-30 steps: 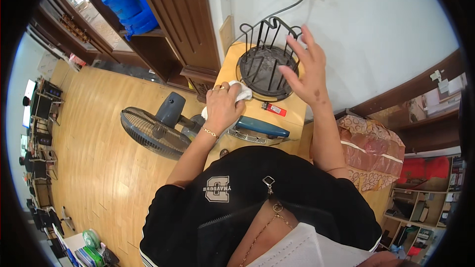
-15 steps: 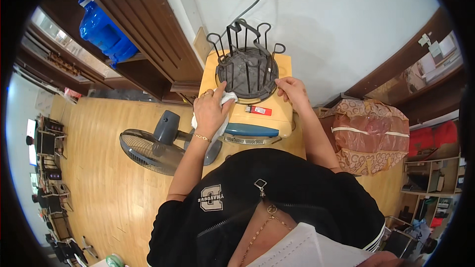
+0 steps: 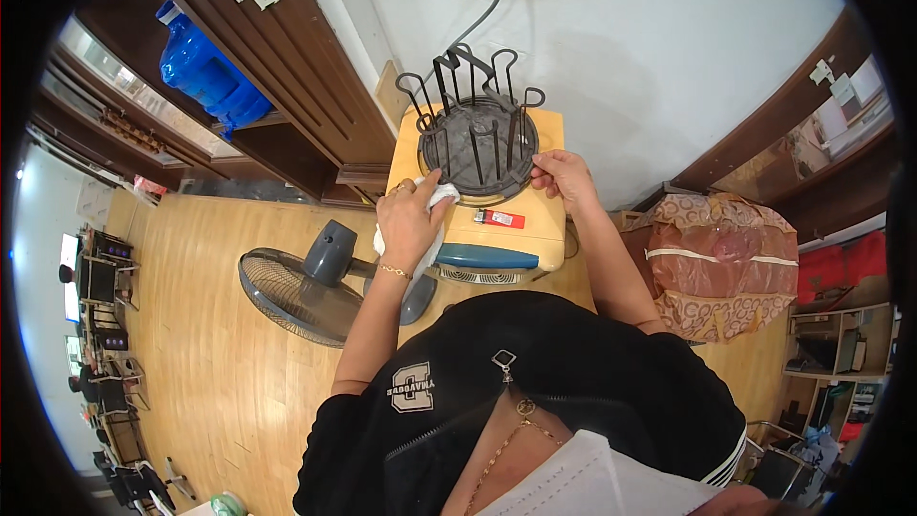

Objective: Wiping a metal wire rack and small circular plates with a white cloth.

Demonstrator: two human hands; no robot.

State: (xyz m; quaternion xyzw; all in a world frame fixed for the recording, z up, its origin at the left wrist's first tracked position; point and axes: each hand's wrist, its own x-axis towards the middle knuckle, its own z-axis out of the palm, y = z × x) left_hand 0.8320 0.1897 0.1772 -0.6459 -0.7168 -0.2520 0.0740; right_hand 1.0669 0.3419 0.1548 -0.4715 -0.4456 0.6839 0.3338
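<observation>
A black metal cup rack (image 3: pixel 460 148) with looped upright prongs and a round dark tray base stands on a yellow box-shaped appliance (image 3: pixel 546 229) against the wall. My left hand (image 3: pixel 409 222) holds a white cloth (image 3: pixel 443 195) under its palm, its fingertips at the tray's near left rim. On the opposite side, my right hand (image 3: pixel 565 178) pinches the rim of the tray at its right edge. A red lighter (image 3: pixel 501 219) lies on the yellow top between my hands, in front of the rack. Part of the cloth hangs down beneath my left hand.
A dark grey fan (image 3: pixel 304 291) lies tilted on the wooden floor at left. Right of the appliance sits a patterned, plastic-wrapped bundle (image 3: pixel 724 268). A grey cord (image 3: pixel 489 14) runs from the wall socket behind the rack. A blue water bottle (image 3: pixel 210 75) rests on a shelf.
The whole view has shifted slightly. My left hand with the cloth and my right hand at the tray rim keep nearly the same places on the rack.
</observation>
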